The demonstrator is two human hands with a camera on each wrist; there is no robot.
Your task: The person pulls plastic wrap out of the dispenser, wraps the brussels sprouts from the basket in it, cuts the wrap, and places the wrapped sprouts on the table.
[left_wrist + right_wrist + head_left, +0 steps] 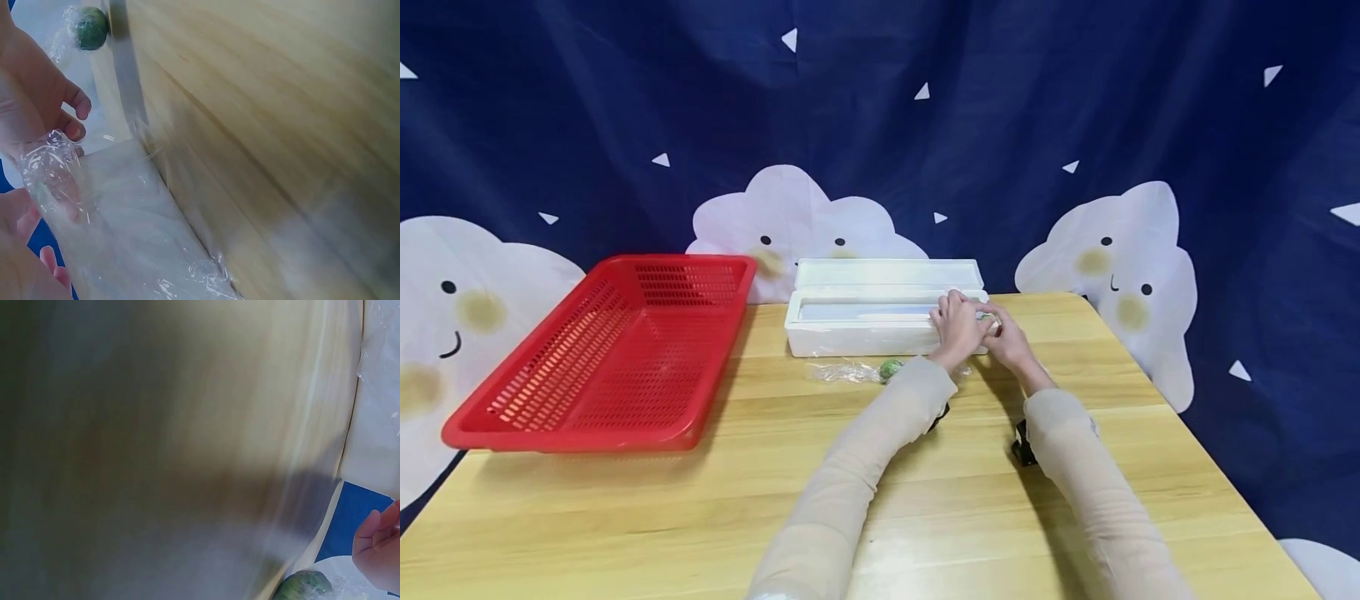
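A long white box [861, 337] stands at the table's back with its lid [887, 272] tipped up. Both hands meet at its right end. My left hand [958, 327] pinches clear plastic film [50, 165], which drapes over the box front in the left wrist view. My right hand [1011, 342] holds a film-wrapped round green fruit [91, 29]. This fruit shows just past the box end in both wrist views, and its exact kind cannot be told. Another film-wrapped green fruit [891, 369] lies on the table in front of the box, partly behind the left sleeve.
To the left is a large red plastic basket [692, 417] with perforated sides. The wooden table [647, 525] has its right edge [1195, 450] beyond the right arm. Behind hangs a dark blue curtain [865, 108] with white clouds.
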